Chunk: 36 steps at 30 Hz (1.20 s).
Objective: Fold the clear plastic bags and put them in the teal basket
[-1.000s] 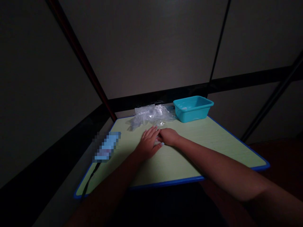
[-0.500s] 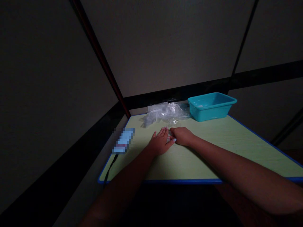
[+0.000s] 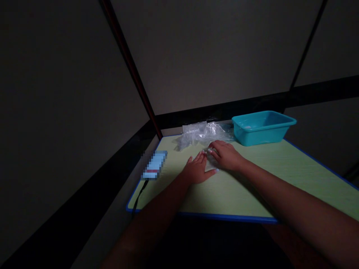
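Observation:
My left hand (image 3: 195, 170) lies flat, fingers stretched out and thumb spread to the side. It presses on a small clear plastic piece (image 3: 211, 163), possibly a bag, on the pale green table (image 3: 224, 194). Just to the right, my right hand (image 3: 226, 155) arches over the far edge of that plastic, its fingers bent and the thumb apart from them. Nothing shows in its grasp. The two hands nearly meet at the fingertips, and they cover much of the plastic.
Behind my hands lies a crumpled heap of clear plastic bags (image 3: 196, 135). A turquoise plastic basin (image 3: 259, 136) stands at the back right. On the left edge rests a blurred-out phone-like object (image 3: 155, 165) with a black strap (image 3: 139, 196). Walls close in behind and at left.
My right hand has gone from a closed fist beside the left hand to a raised, loosened shape slightly farther forward. The left hand stays flat. The whole view has shifted a little.

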{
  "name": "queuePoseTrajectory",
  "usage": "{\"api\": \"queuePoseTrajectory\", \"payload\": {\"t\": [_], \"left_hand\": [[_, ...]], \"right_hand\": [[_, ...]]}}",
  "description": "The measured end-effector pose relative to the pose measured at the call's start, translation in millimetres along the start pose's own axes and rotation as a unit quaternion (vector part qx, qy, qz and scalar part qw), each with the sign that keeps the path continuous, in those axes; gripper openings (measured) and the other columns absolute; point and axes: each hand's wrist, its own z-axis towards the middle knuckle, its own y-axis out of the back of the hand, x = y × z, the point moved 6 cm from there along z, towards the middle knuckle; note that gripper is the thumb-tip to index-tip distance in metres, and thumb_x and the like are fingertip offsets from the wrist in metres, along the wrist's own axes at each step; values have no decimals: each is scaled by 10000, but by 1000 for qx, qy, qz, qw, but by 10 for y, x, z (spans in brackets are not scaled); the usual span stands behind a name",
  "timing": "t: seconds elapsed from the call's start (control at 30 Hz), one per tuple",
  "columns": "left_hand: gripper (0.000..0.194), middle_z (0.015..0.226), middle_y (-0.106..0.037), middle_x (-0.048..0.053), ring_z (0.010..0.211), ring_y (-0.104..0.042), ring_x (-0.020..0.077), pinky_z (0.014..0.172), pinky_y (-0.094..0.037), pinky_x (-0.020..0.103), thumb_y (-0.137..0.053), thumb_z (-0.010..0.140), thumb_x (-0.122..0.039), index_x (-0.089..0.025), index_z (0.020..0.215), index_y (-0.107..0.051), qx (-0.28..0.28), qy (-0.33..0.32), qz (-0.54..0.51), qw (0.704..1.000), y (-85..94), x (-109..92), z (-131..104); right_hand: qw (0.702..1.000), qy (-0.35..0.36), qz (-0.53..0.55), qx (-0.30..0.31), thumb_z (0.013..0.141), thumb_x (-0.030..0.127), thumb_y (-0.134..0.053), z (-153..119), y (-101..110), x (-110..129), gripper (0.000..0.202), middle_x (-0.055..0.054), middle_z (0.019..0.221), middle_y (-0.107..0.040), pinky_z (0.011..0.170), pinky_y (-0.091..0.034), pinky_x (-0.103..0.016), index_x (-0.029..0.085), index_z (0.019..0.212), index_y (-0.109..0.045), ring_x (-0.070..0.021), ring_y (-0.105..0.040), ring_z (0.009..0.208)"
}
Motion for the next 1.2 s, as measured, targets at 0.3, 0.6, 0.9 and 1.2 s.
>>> {"api": "queuePoseTrajectory", "payload": {"t": [0.3,0.6,0.9,1.2], "left_hand": [[880,1537,-107,131,1416,-70,250,1104,-140,551,-276,828,-689,-121,1472,-83,-2,-6,-14,1000,3,11,-5],[937,1540,-59,110,1416,-70,254,1103,-128,551,-273,786,-750,-135,1469,-91,17,30,-13,999,7,132,-47],[736,1529,-101,153,1414,-82,258,1090,-112,574,-210,903,-588,-105,1456,-157,-59,99,21,993,110,247,-124],[684,1526,-143,147,1416,-63,227,1121,-100,480,-261,915,-490,-90,1459,-151,-87,-50,25,995,120,-253,-6]], "right_hand": [[975,-36,-15,219,919,483,-141,-148,-460,33,654,-73,1534,-51,1104,-45,-524,160,1483,-77,-232,-38,1405],[971,-51,-49,230,916,497,-156,-198,-442,-6,679,-92,1529,-24,1108,-66,-513,136,1482,-47,-231,-33,1404],[971,-60,-46,226,917,490,-209,-208,-407,23,682,-92,1530,-35,1112,-80,-507,148,1482,-40,-229,-44,1403],[973,-44,-17,228,896,408,-356,-191,-399,46,675,-130,1529,-64,1098,-85,-536,148,1477,-133,-261,-43,1399]]}}
